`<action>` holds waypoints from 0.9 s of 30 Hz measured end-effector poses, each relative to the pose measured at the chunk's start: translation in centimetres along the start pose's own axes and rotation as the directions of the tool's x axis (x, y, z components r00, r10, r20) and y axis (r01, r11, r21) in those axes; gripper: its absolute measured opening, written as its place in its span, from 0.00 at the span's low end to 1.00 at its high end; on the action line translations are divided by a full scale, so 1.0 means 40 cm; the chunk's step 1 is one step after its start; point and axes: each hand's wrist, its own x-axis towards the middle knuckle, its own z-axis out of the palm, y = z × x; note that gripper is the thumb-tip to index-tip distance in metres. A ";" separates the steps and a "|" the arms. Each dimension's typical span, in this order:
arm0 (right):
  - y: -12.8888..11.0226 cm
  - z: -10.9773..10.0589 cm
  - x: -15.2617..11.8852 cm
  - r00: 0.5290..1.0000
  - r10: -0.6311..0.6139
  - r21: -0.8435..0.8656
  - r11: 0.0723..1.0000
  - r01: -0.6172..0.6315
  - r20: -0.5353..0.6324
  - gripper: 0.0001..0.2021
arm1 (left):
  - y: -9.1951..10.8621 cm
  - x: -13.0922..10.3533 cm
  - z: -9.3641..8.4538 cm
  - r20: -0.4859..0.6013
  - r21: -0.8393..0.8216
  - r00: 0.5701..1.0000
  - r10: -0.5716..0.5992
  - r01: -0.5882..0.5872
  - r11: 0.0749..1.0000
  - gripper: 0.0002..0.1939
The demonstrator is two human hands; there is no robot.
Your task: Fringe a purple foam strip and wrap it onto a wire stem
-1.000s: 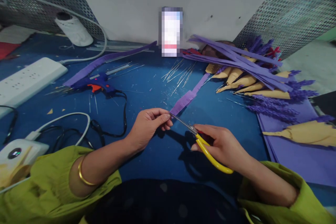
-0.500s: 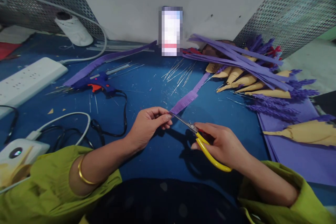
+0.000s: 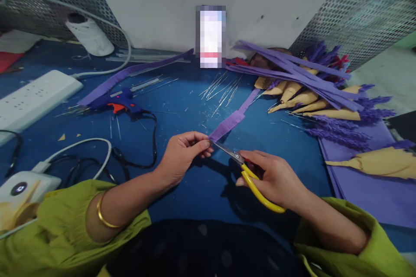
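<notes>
My left hand (image 3: 186, 153) pinches the near end of a purple paper strip (image 3: 229, 124), which stretches away toward the right over the blue table. Part of the strip's edge is cut into a fringe. In my right hand (image 3: 271, 177) is a pair of scissors (image 3: 238, 158) with yellow handles, my fingers in and around the loops. The blade tips meet the strip right beside my left thumb; whether they are parted is too small to tell. The strip's far end lies by the brown paper-wrapped stems (image 3: 289, 95).
A blue glue gun (image 3: 121, 103) with its black cord, another purple strip (image 3: 113, 80) and thin wires (image 3: 221, 88) lie around. A white power strip (image 3: 39, 101) is at left. Purple sheets (image 3: 364, 194) and purple flowers (image 3: 341, 132) are at right. A blurred phone (image 3: 211, 37) stands at the back.
Almost nothing differs. Both hands, the scissors and the strip keep nearly the same place, with a very slight shift of the whole view.
</notes>
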 end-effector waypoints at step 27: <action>-0.006 -0.001 -0.002 0.999 -0.038 0.015 0.999 0.038 -0.006 0.24 | 0.005 0.001 0.002 0.009 0.035 1.000 -0.030 0.029 0.999 0.06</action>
